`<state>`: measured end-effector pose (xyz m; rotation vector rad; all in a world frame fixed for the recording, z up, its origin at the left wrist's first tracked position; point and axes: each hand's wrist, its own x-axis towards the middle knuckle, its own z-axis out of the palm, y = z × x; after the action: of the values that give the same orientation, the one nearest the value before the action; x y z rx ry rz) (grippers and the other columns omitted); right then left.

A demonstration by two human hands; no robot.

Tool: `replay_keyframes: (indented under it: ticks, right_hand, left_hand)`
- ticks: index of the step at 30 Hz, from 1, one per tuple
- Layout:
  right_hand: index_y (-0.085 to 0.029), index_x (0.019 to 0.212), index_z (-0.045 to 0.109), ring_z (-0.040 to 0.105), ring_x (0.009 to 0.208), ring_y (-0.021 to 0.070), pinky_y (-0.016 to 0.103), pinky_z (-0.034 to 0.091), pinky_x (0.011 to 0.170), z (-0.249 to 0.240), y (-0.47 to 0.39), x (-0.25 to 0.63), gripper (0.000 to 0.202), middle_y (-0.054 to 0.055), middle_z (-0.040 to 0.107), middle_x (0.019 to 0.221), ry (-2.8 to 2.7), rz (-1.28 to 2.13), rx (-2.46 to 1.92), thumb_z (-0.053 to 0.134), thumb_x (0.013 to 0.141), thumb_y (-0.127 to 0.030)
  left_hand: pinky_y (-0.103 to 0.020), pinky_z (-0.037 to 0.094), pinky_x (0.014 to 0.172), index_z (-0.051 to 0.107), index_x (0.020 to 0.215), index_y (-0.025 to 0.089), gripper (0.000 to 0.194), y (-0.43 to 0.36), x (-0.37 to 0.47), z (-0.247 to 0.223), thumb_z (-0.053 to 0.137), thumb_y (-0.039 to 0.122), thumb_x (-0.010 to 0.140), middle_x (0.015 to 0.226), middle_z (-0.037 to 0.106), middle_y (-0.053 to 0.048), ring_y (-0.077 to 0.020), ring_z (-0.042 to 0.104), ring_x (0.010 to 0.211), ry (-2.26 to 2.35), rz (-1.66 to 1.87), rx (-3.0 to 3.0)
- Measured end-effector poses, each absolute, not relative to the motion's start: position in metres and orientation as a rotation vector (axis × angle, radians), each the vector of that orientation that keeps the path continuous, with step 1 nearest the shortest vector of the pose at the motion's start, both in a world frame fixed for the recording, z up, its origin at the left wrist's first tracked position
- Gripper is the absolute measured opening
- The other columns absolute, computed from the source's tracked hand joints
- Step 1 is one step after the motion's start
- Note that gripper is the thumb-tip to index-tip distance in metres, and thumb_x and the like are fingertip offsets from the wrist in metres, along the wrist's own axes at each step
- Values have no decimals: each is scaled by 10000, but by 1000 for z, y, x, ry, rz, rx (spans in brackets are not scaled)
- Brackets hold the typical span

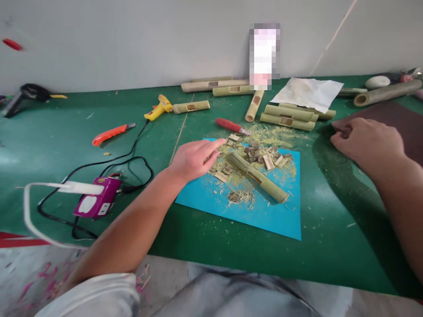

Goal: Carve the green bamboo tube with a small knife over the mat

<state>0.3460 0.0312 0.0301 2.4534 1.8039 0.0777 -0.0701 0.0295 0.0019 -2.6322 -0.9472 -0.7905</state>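
My left hand (198, 159) is over the left edge of a blue sheet (280, 222), its fingers stretched out and holding nothing. Beside it, a bamboo tube (269, 185) with a slot cut in its side lies slantwise on the sheet. Around the tube are wood chips (253, 152) and pale shavings (244, 199). At the right, my right hand (370, 141) is closed on the near left corner of a dark brown sheet (396, 121), which looks like sandpaper. A red-handled knife (231, 126) lies just behind the chips.
More slotted bamboo tubes (287, 121) lie along the back, some under white paper (306, 93). A pixelated upright screen (262, 55) leans on the wall. To the left are a yellow glue gun (160, 108), an orange cutter (112, 133) and a purple power adapter (98, 197) with cords.
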Motion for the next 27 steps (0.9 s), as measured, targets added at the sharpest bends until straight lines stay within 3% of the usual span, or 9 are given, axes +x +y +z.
replay_keyframes:
  ticks: [4,9,16,27]
  right_hand:
    - [-50,1261,593,581,938,263,411,333,752,33,32,345,517,256,661,1124,1721,40,2561,358,954,-393]
    - [-25,1371,483,590,918,261,418,330,736,34,31,346,568,278,657,1084,1716,69,2661,319,973,-396]
    - [-66,1097,702,602,908,270,407,345,690,36,32,346,500,257,673,1032,1700,22,2486,347,944,-381]
    - [-99,1154,700,626,1070,339,442,370,670,75,13,346,448,259,677,1156,1606,286,2642,378,950,-335]
  left_hand:
    - [-233,562,685,654,1227,183,284,30,-71,2,525,195,975,905,762,-53,-135,704,760,-951,-783,-2650]
    - [-248,571,678,676,1183,173,257,31,-72,2,524,207,979,915,766,-62,-148,715,770,-962,-752,-2657]
    - [-252,569,674,694,1157,171,244,32,-73,2,543,199,967,928,771,-57,-151,718,774,-990,-760,-2645]
    - [-255,571,689,699,1115,153,224,36,-73,0,527,195,977,935,774,-64,-154,730,795,-945,-804,-2641]
